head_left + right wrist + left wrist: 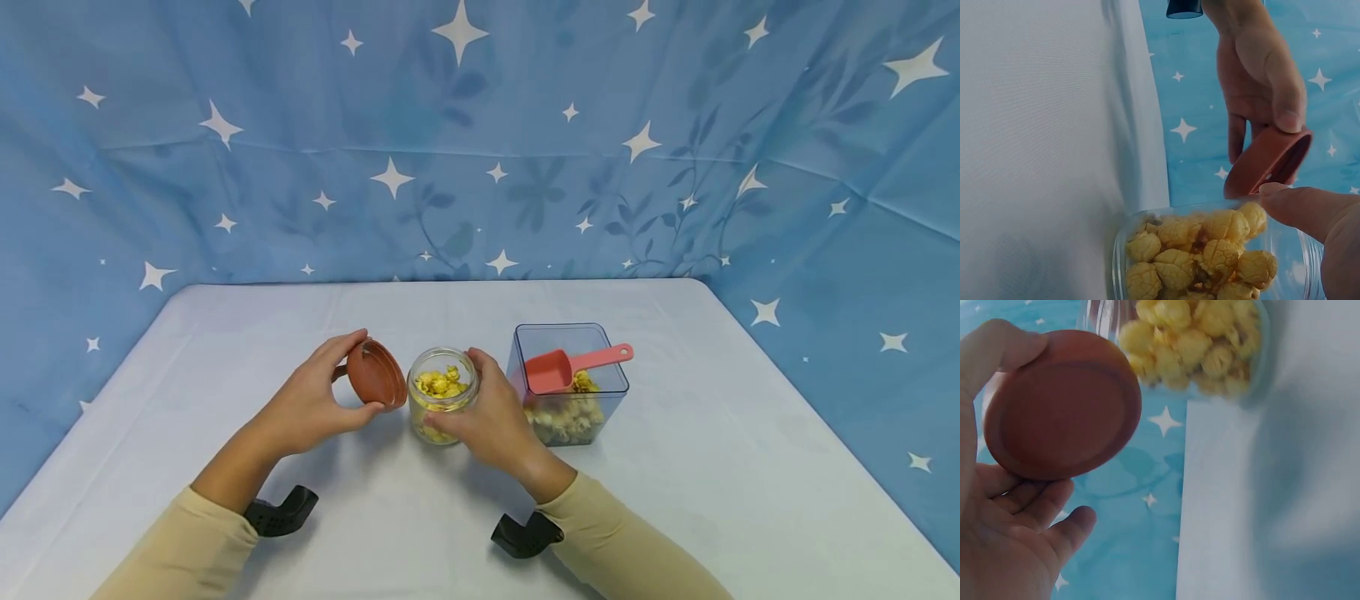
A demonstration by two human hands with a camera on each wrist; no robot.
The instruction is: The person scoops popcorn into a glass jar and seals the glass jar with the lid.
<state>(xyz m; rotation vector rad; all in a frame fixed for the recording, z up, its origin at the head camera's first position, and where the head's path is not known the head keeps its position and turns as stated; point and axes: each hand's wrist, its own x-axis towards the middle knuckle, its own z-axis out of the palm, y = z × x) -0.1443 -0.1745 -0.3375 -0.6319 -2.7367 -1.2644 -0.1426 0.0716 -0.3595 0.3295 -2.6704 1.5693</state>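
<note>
A small clear glass jar filled with yellow popcorn stands on the white table. My right hand grips the jar from its right side. My left hand holds a round brown lid just left of the jar's mouth, tilted on edge. In the left wrist view the lid is pinched between thumb and fingers, with the jar above it. The right wrist view shows the popcorn up close, my right thumb on the jar rim, and the lid beyond.
A clear square container with more popcorn stands right of the jar, a pink scoop lying inside it with its handle over the rim. Blue star-patterned cloth surrounds the table on three sides.
</note>
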